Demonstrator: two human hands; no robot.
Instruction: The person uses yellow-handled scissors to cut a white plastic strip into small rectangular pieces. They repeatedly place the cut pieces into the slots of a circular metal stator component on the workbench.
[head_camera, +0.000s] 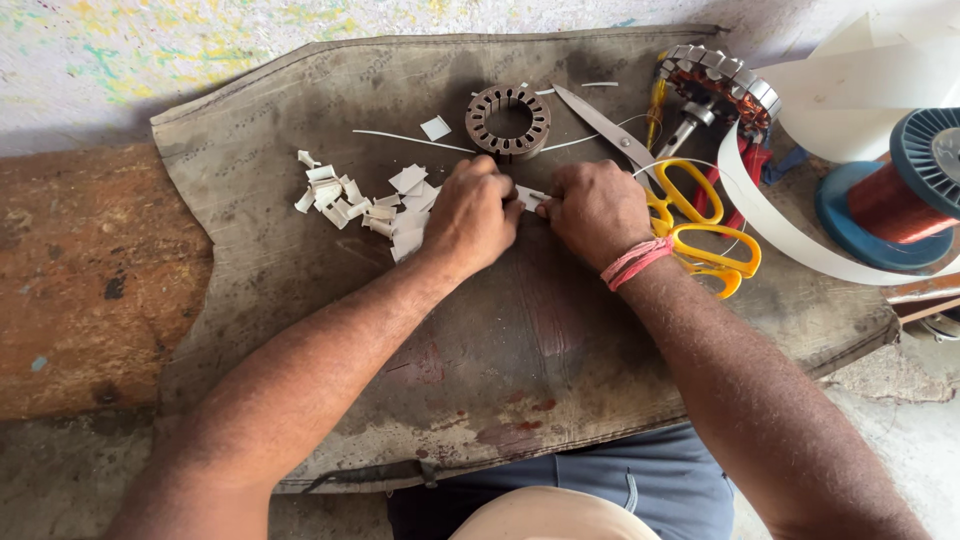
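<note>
My left hand (470, 215) and my right hand (598, 208) meet over a worn brown mat (520, 340). Together they pinch a small white paper piece (530, 196) between their fingertips. A pile of several folded white paper pieces (365, 203) lies just left of my left hand. A round slotted metal stator core (508, 121) rests on the mat just beyond my hands. Yellow-handled scissors (690, 215) lie beside my right hand, blades pointing away to the upper left.
A wound motor stator with a shaft (718, 92) sits at the back right. A long white paper strip (780, 235) curves past a blue spool of copper wire (895, 195). A rusty slab (90, 280) lies left of the mat.
</note>
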